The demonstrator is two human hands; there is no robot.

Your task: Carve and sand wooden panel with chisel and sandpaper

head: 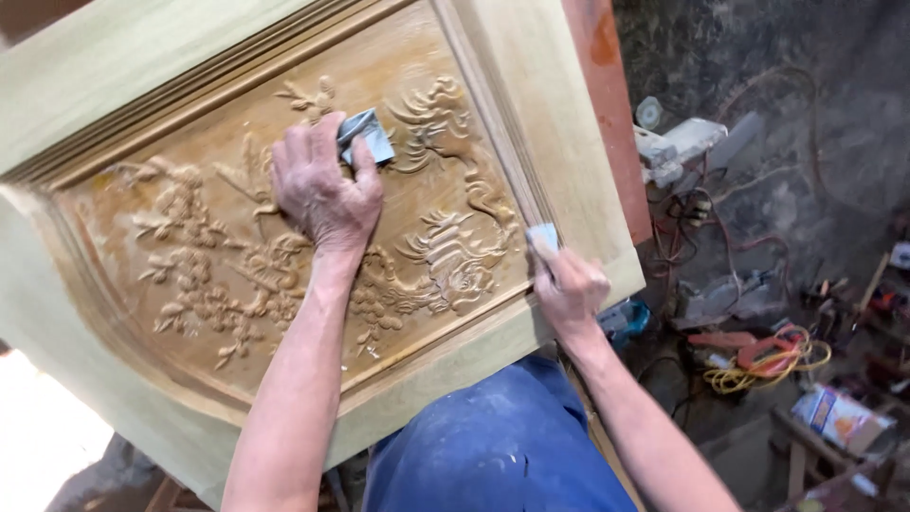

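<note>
A: What's in hand?
B: Sanding a carved wooden panel (237,275). Left hand (322,190) clenched on folded sandpaper (365,136) at twelve o'clock.
A: Right hand (567,284)?
B: At three o'clock, pinching a smaller piece (543,235); next likely calls for light strokes following the relief.

wood workshop: carved panel (284,237), power tools (678,147), cords (768,365)
</note>
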